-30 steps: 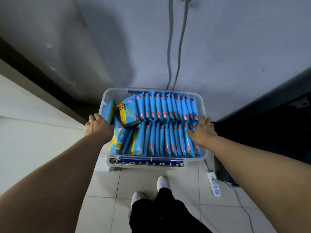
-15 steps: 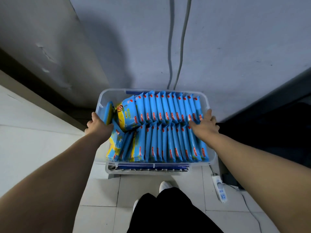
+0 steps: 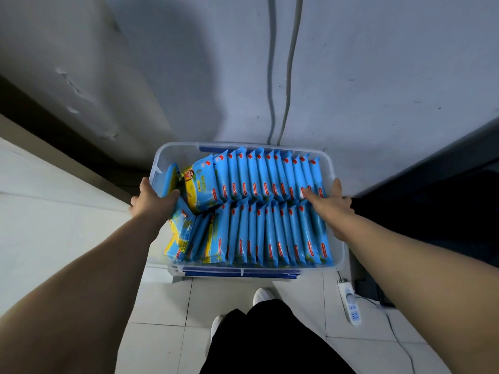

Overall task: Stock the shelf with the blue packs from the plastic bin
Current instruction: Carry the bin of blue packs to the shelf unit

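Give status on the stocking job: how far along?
Done: nothing visible; the bin is packed with two rows of packs, no shelf in view. In hand: left grip and right grip hold the bin's side rims. Left: every pack.

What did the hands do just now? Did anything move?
Hardly anything. The left hand and right hand grip the plastic bin by its sides as before, thumbs now stretched slightly further over the blue packs. The bin looks a little nearer; whether it was lifted, I cannot tell. The packs kept their rows, and the power strip stayed put.
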A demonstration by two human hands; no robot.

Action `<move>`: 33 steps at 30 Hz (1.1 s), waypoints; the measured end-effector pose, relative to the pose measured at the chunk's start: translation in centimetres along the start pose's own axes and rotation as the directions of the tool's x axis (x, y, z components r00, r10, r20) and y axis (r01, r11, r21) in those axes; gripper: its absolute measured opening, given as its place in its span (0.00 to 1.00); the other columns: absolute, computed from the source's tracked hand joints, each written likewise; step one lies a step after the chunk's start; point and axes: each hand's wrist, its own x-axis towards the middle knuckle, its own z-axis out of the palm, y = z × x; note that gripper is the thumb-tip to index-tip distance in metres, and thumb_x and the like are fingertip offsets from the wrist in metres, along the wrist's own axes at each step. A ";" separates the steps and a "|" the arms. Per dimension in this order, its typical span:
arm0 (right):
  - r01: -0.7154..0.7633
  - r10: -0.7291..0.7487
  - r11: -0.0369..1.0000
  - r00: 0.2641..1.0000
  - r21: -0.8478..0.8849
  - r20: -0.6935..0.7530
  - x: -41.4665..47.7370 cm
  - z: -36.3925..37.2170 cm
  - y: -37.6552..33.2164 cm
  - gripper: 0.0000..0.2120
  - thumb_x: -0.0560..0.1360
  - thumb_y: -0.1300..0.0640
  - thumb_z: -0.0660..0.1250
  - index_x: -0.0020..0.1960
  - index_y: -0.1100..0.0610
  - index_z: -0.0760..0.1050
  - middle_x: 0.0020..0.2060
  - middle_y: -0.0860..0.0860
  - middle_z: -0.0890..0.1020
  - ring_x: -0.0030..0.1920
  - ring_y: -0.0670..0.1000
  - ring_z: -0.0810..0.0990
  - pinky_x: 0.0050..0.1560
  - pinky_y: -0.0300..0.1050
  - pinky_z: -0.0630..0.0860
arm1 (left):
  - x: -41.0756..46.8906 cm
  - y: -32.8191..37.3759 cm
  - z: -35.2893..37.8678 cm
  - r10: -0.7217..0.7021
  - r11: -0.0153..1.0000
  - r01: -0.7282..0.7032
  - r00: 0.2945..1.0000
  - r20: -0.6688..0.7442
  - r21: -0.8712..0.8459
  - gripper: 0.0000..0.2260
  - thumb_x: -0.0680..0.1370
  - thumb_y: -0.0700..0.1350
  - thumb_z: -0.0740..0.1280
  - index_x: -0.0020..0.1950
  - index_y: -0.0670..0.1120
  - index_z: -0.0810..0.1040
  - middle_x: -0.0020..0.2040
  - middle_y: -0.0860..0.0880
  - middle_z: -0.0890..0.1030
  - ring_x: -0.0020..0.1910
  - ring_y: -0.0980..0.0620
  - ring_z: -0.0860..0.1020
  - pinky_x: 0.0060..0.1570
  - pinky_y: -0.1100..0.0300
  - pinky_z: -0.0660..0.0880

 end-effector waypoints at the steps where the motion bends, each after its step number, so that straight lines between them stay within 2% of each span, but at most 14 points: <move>1: 0.000 0.000 1.000 1.000 0.015 0.005 -0.2 -0.3 0.1 0.44 0.71 0.33 0.64 0.76 0.41 0.39 0.71 0.58 0.59 0.69 0.63 0.62 0.69 0.60 0.62 | -0.3 0.0 -0.4 -0.006 1.000 0.006 1.000 -0.008 -0.013 0.32 0.72 0.56 0.68 0.73 0.51 0.60 0.63 0.39 0.71 0.62 0.37 0.69 0.60 0.39 0.71; 4: -0.004 0.002 0.998 0.999 0.066 0.035 -1.4 -1.3 0.6 0.44 0.71 0.34 0.64 0.76 0.42 0.41 0.72 0.58 0.59 0.70 0.64 0.61 0.70 0.61 0.61 | -2.0 0.2 -1.8 -0.048 0.997 0.047 0.999 -0.010 -0.067 0.35 0.71 0.57 0.69 0.74 0.51 0.59 0.65 0.41 0.71 0.64 0.38 0.69 0.61 0.39 0.70; 8: -0.015 0.006 0.995 0.996 0.102 0.090 -4.4 -2.8 1.6 0.47 0.68 0.33 0.67 0.77 0.44 0.44 0.72 0.58 0.59 0.70 0.63 0.63 0.69 0.61 0.64 | -4.9 0.0 -3.6 -0.065 0.996 0.064 0.998 -0.021 -0.056 0.33 0.69 0.57 0.70 0.71 0.51 0.64 0.63 0.42 0.73 0.62 0.38 0.71 0.60 0.39 0.72; 12: -0.009 -0.005 0.993 0.992 0.114 0.125 -6.7 -4.3 3.7 0.58 0.49 0.21 0.67 0.73 0.41 0.54 0.67 0.56 0.69 0.63 0.60 0.72 0.63 0.60 0.72 | -8.4 -0.4 -4.9 -0.047 0.999 0.047 0.999 -0.010 -0.027 0.32 0.68 0.57 0.73 0.68 0.50 0.66 0.62 0.42 0.73 0.62 0.39 0.70 0.59 0.40 0.73; 13: -0.008 -0.005 0.995 0.992 0.104 0.128 -7.4 -4.7 4.2 0.56 0.50 0.22 0.68 0.73 0.42 0.54 0.66 0.56 0.69 0.63 0.60 0.71 0.63 0.60 0.71 | -9.3 -0.6 -5.1 -0.046 0.999 0.046 0.999 -0.005 -0.026 0.33 0.67 0.58 0.74 0.67 0.50 0.66 0.62 0.42 0.73 0.61 0.39 0.71 0.58 0.39 0.73; 16: 0.028 -0.037 0.996 0.993 0.083 0.110 -10.7 -6.4 5.4 0.48 0.64 0.32 0.70 0.75 0.44 0.50 0.68 0.58 0.65 0.66 0.62 0.67 0.66 0.60 0.67 | -12.0 -1.5 -5.7 -0.024 1.000 0.024 1.000 0.012 -0.012 0.36 0.65 0.59 0.76 0.67 0.50 0.66 0.61 0.42 0.73 0.61 0.39 0.71 0.58 0.40 0.73; 20: 0.048 -0.057 0.988 0.997 0.149 0.056 -14.3 -8.3 8.6 0.48 0.68 0.39 0.72 0.77 0.47 0.47 0.70 0.58 0.64 0.67 0.60 0.68 0.65 0.53 0.68 | -16.3 -2.8 -6.5 0.010 0.999 -0.008 1.000 0.029 -0.050 0.37 0.62 0.61 0.76 0.65 0.50 0.66 0.60 0.43 0.74 0.60 0.39 0.72 0.58 0.40 0.73; 22: 0.054 -0.062 0.979 0.997 0.198 0.036 -16.6 -9.3 10.2 0.48 0.66 0.38 0.73 0.76 0.48 0.51 0.69 0.57 0.67 0.65 0.59 0.71 0.64 0.52 0.71 | -18.5 -3.5 -6.9 0.039 0.996 -0.036 0.999 0.034 -0.078 0.36 0.61 0.61 0.77 0.62 0.50 0.68 0.58 0.43 0.75 0.58 0.39 0.73 0.57 0.40 0.74; 25: 0.022 -0.029 0.974 0.999 0.225 0.029 -18.8 -10.2 13.7 0.58 0.47 0.25 0.73 0.72 0.39 0.55 0.66 0.54 0.71 0.60 0.59 0.75 0.59 0.58 0.75 | -22.2 -4.5 -7.6 0.075 0.993 -0.072 0.996 0.036 -0.091 0.36 0.58 0.62 0.77 0.61 0.50 0.69 0.56 0.44 0.76 0.56 0.40 0.74 0.55 0.41 0.75; 27: 0.005 -0.014 0.963 0.999 0.271 0.032 -19.1 -10.8 18.0 0.60 0.39 0.22 0.70 0.69 0.36 0.57 0.63 0.52 0.73 0.57 0.59 0.77 0.57 0.60 0.76 | -25.4 -5.4 -8.1 0.118 0.990 -0.114 0.992 0.047 -0.085 0.39 0.57 0.63 0.76 0.62 0.50 0.70 0.55 0.44 0.76 0.56 0.40 0.75 0.55 0.41 0.76; 29: -0.007 0.004 0.954 1.000 0.298 0.010 -21.6 -12.1 20.9 0.58 0.40 0.22 0.70 0.68 0.36 0.58 0.62 0.52 0.73 0.57 0.58 0.77 0.58 0.60 0.75 | -28.2 -6.0 -8.1 0.151 0.986 -0.146 0.987 0.058 -0.083 0.42 0.51 0.66 0.74 0.62 0.51 0.71 0.54 0.45 0.77 0.55 0.41 0.75 0.55 0.41 0.76; 33: 0.009 -0.001 0.926 1.000 0.378 -0.023 -27.5 -14.7 25.4 0.51 0.48 0.28 0.72 0.67 0.39 0.61 0.61 0.53 0.73 0.55 0.58 0.77 0.57 0.58 0.76 | -33.6 -7.3 -7.5 0.203 0.978 -0.197 0.974 0.102 -0.067 0.43 0.51 0.66 0.75 0.61 0.49 0.71 0.53 0.46 0.78 0.53 0.42 0.76 0.53 0.42 0.77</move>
